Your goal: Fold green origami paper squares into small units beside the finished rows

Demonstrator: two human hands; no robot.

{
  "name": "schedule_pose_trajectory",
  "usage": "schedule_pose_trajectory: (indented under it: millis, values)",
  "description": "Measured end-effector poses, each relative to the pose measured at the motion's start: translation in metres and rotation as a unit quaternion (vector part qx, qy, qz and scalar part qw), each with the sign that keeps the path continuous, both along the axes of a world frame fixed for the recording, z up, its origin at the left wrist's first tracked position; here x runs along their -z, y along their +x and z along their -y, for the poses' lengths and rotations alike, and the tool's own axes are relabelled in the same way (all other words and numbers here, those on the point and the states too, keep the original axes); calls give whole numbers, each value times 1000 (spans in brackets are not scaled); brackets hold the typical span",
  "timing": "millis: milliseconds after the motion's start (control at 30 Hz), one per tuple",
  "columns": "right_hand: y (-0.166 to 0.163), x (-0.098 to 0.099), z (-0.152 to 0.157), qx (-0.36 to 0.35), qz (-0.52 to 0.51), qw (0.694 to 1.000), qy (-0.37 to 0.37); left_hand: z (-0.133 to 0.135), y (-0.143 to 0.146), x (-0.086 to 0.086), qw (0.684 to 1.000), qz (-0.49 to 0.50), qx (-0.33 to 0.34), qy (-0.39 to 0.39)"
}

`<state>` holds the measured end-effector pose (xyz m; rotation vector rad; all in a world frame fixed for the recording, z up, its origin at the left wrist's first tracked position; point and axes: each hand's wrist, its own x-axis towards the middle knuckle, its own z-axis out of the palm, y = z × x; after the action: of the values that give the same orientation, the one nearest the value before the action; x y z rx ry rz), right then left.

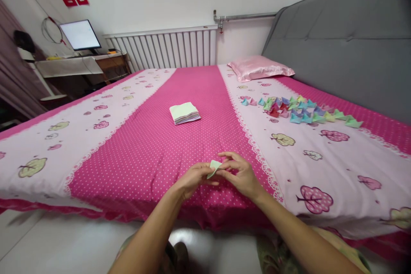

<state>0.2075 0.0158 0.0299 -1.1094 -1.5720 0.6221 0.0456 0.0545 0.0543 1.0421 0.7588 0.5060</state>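
A small piece of folded pale green paper (214, 168) is pinched between my two hands, just above the near edge of the bed. My left hand (195, 178) grips its left side with thumb and fingers. On the other side, my right hand (240, 174) holds the paper's right edge between thumb and fingertips, its upper fingers lifted and curled. Farther back on the bed lies a stack of square paper (185, 112), pale on top with coloured edges below. To the right sit several folded paper boats (302, 118) in blue, green, red, pink and yellow.
A pink and white bedspread (154, 137) covers the bed. A pink pillow (259, 67) lies at the back right, before the grey headboard (353, 43). Along the wall runs a radiator (167, 49). A desk (69, 66) with a monitor (80, 35) stands at far left.
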Motion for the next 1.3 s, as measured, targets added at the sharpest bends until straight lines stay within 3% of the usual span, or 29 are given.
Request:
schedule_pose_trajectory:
  millis: [333,533,733,900,1167,1300]
  values:
    - [-5,2,1,48,-32,997,-43,1,2,-4,996,71,60,16]
    - [-9,7,2,81,-85,990,-80,2,3,-2,987,14,92,130]
    - [-3,6,-1,21,-62,994,-89,0,2,4,987,-35,105,120]
    - [0,7,-5,25,-112,988,-100,-5,3,11,987,-63,48,143]
    - [-5,8,-6,17,-211,968,-135,-3,12,8,968,-53,-151,192]
    - [-6,7,-5,-15,-241,958,-157,0,13,7,964,-45,-179,192]
